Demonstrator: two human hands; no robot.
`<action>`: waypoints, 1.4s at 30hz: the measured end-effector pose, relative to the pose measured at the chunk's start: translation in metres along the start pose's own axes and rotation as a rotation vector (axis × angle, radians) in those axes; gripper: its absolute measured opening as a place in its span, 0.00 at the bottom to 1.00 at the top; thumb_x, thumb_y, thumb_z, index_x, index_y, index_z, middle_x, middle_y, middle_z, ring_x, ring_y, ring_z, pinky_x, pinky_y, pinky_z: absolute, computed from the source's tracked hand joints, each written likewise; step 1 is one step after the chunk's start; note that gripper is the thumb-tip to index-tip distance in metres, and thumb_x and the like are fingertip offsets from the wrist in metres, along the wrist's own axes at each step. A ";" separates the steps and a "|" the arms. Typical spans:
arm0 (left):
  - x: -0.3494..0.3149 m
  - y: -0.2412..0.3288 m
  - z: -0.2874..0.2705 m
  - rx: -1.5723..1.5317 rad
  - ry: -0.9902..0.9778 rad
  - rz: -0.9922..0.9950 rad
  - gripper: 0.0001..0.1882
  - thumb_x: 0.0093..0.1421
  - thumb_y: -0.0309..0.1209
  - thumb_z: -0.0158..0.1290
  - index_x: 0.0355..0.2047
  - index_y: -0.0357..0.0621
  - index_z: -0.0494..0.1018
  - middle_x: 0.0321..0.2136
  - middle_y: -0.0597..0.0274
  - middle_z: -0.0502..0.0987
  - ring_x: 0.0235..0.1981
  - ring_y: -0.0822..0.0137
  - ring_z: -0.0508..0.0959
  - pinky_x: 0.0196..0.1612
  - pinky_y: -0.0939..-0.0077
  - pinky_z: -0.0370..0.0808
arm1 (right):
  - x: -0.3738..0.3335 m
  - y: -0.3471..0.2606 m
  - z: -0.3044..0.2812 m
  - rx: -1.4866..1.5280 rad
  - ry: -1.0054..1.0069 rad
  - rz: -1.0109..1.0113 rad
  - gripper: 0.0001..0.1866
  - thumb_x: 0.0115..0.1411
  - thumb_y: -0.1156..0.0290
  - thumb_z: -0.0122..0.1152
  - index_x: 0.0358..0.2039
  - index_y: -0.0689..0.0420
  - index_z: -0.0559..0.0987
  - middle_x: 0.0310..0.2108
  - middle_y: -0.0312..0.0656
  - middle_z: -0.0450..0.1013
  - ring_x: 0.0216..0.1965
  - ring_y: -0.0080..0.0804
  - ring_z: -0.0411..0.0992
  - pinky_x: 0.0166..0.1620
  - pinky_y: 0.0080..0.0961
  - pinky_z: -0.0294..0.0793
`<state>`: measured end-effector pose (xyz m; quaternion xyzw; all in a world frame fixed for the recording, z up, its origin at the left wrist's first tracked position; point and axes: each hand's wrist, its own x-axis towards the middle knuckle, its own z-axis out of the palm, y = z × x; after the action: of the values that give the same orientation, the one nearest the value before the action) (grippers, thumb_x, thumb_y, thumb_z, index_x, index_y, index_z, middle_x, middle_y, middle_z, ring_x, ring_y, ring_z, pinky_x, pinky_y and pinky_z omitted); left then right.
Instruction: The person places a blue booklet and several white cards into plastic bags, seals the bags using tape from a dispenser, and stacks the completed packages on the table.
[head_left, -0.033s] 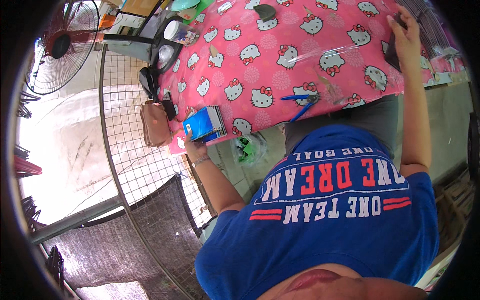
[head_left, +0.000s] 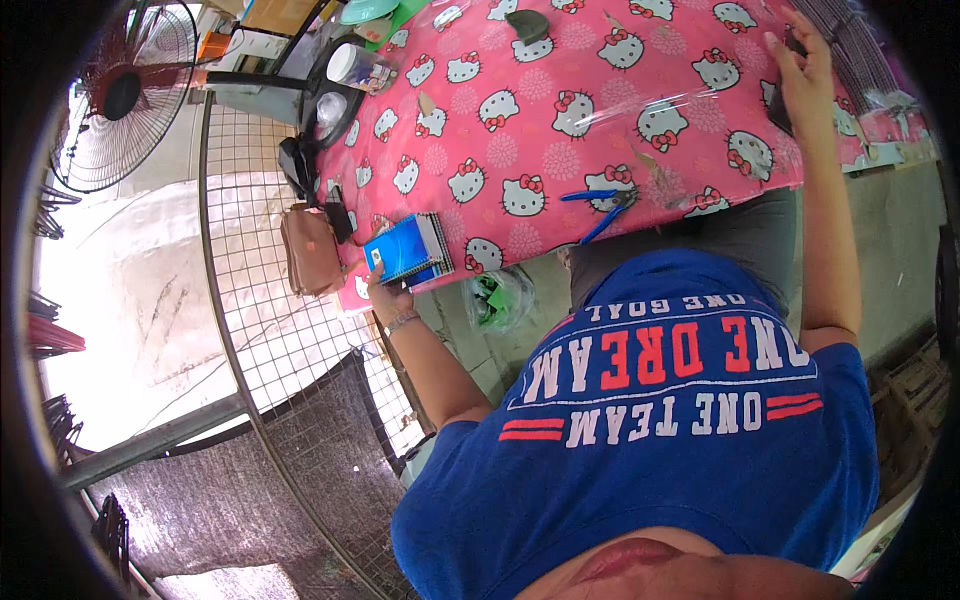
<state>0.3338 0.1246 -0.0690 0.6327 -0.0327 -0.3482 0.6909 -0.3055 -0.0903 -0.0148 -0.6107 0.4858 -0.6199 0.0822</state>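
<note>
My left hand point(head_left: 390, 297) grips a blue spiral notebook point(head_left: 402, 250) at the table's near left edge. Its thumb lies on the cover and the other fingers are mostly hidden. Under the blue cover, part of another notebook or more pages shows. At the far right, my right hand point(head_left: 808, 85) is closed around a dark, flat, rectangular thing point(head_left: 779, 108) whose kind I cannot make out. Blue-handled pliers point(head_left: 606, 207) lie spread at the front edge between my hands.
A pink cat-print cloth point(head_left: 545, 165) covers the table. A brown pouch point(head_left: 312, 250) and a clear jar point(head_left: 360, 67) are on the left, a dark green piece point(head_left: 530, 26) at the back. A fan point(head_left: 122, 95) stands far left. Below the table edge hangs a clear bag point(head_left: 497, 300).
My right hand has shifted very slightly, with the dark thing less visible beside it. The left hand and notebook look almost unchanged.
</note>
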 end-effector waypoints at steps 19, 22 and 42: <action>-0.152 -0.124 0.275 -0.028 -0.595 -0.439 0.17 0.55 0.23 0.53 0.45 0.32 0.68 0.43 0.50 0.74 0.46 0.54 0.74 0.54 0.56 0.70 | -0.116 -0.066 0.081 0.649 -0.592 1.054 0.42 0.54 0.56 0.66 0.62 0.60 0.55 0.50 0.48 0.67 0.50 0.32 0.66 0.50 0.29 0.67; -0.160 -0.143 0.291 -0.047 -0.640 -0.524 0.15 0.56 0.22 0.52 0.44 0.33 0.67 0.42 0.51 0.74 0.45 0.54 0.74 0.55 0.56 0.69 | -0.112 -0.037 0.076 0.511 -0.558 1.058 0.42 0.53 0.60 0.67 0.62 0.60 0.55 0.51 0.49 0.66 0.50 0.34 0.66 0.49 0.29 0.68; -0.134 -0.196 0.343 1.074 -0.772 0.142 0.31 0.55 0.51 0.53 0.38 0.27 0.75 0.32 0.51 0.77 0.32 0.63 0.75 0.38 0.70 0.70 | -0.057 0.032 0.082 0.294 -0.581 1.208 0.34 0.48 0.55 0.66 0.54 0.56 0.68 0.41 0.41 0.72 0.38 0.31 0.70 0.37 0.31 0.71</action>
<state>-0.0206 -0.0890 -0.1237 0.7153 -0.4884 -0.4385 0.2397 -0.2387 -0.1089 -0.0938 -0.3567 0.6104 -0.3359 0.6224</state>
